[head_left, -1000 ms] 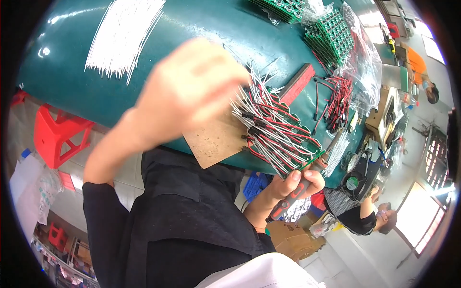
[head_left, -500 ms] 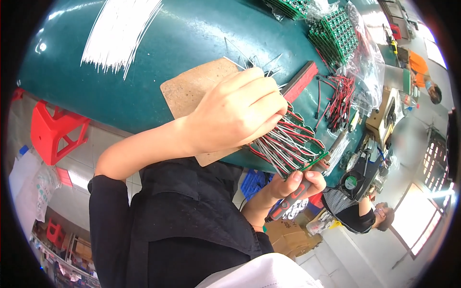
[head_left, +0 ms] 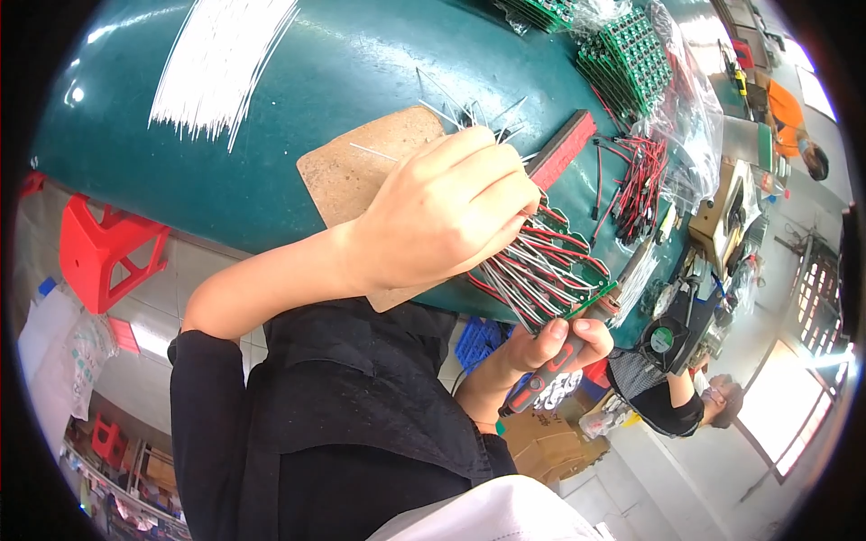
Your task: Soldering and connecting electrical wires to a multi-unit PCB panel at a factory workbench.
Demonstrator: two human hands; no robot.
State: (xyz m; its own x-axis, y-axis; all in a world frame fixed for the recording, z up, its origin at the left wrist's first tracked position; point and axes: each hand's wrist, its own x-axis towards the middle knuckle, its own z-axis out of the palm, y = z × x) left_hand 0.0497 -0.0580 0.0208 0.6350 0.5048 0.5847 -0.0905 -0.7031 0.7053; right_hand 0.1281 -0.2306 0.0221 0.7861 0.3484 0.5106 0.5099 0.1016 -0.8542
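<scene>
My left hand is closed over a green circuit board, its fingertips hidden behind the knuckles. A thin white wire sticks out from behind it toward the left. Many red, white and black wires fan out along the board below those fingers. My right hand is wrapped round the grey and red handle of a soldering iron, thumb and forefinger at the board's near edge. A brown board lies under my left wrist, and dark and white wire ends show beyond the knuckles.
White wires lie in a bundle at the far left of the green table. At the right are a red block, red-black leads, stacked circuit boards and a fan. A co-worker sits at right; a red stool stands left.
A white wire now shows to the left of my left hand, where none showed before. Both hands stay nearly in place, and the view has shifted slightly.
</scene>
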